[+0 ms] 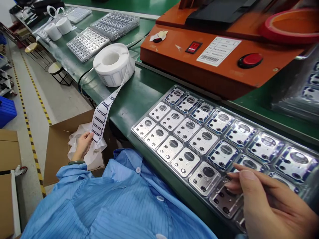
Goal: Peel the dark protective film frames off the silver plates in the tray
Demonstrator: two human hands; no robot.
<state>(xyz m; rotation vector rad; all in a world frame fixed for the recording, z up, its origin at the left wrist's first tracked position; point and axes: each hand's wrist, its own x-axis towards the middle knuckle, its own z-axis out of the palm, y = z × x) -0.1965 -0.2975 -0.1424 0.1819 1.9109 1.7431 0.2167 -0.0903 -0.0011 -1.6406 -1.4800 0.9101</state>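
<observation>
My left hand (83, 143) pinches the free end of a label strip (101, 118) that runs down off the table edge from a white label roll (113, 64). My right hand (264, 199) rests at the near right of a clear plastic tray (147, 141) that holds several square metal plates (185, 161) in rows. Its fingers are pressed together over a plate there; what they pinch, if anything, is too small to see. Some plates at the right carry a bluish film.
An orange machine (179, 66) with a red button (250, 60) stands behind the tray. More filled trays (87, 43) and small white rolls (58, 28) lie farther left on the green table (139, 96). An open cardboard box (59, 142) with white liner waste sits on the floor below my left hand.
</observation>
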